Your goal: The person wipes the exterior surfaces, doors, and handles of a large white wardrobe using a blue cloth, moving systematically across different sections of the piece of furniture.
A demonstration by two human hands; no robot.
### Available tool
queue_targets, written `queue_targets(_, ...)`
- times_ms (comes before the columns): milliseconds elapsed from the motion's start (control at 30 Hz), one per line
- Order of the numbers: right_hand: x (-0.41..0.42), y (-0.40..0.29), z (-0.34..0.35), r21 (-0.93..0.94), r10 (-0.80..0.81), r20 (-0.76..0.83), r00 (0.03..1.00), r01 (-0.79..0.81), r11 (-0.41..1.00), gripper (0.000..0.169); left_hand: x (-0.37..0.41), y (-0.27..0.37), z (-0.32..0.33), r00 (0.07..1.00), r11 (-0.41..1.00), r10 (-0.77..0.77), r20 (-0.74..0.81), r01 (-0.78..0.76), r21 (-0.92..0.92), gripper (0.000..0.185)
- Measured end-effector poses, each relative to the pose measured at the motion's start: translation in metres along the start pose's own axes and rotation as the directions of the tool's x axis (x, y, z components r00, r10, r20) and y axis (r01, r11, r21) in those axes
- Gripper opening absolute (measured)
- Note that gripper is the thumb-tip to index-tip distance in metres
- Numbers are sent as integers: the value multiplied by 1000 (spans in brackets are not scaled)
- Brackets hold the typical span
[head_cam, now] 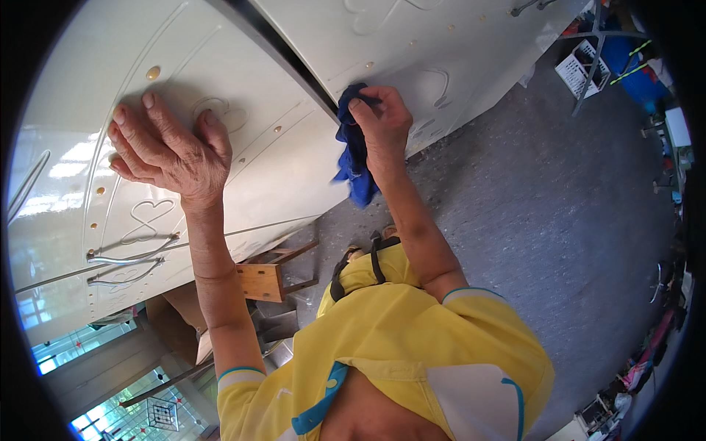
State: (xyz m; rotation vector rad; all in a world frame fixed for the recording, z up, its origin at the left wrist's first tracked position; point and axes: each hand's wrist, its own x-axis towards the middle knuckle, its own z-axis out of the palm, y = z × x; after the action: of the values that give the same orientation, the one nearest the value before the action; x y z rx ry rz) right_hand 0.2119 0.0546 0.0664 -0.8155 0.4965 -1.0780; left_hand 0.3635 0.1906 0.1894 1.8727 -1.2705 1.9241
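Note:
My left hand (pixel 174 149) rests on a glossy cream wardrobe door (pixel 276 171), its fingers a little apart and nothing held in it. Raised heart shapes and gold-coloured studs decorate this door. In my right hand (pixel 386 124) is a crumpled dark blue cloth (pixel 356 160), pinched between thumb and fingers. The cloth hangs down beside the dark gap (pixel 298 66) between this door and a second cream panel (pixel 441 44). Whether the cloth touches the door edge, I cannot tell.
Curved metal handles (pixel 132 256) stick out at the left. Below them stands a wooden stool (pixel 262 281) near an open cardboard box (pixel 174 320). A white plastic basket (pixel 576 71) sits on the grey floor (pixel 524 193) by a metal stand. Assorted items line the right side.

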Motion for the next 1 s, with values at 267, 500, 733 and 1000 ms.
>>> queue_targets(267,10,4,15,-166,-111,-158,981,84,982,16,1,2,-4,999,999,-15,45,13,37,60)
queue_targets(500,55,-15,-16,-356,-242,-240,940,147,923,14,-2,2,-4,999,999,-51,15,51,2,58)
queue_targets(733,156,-52,-92,-485,-484,-327,812,295,823,19,2,4,-7,999,999,-34,25,34,16,56)
queue_targets(1000,199,-88,-118,-335,-399,-417,816,270,903,18,0,6,-5,997,997,-72,16,73,-17,54)
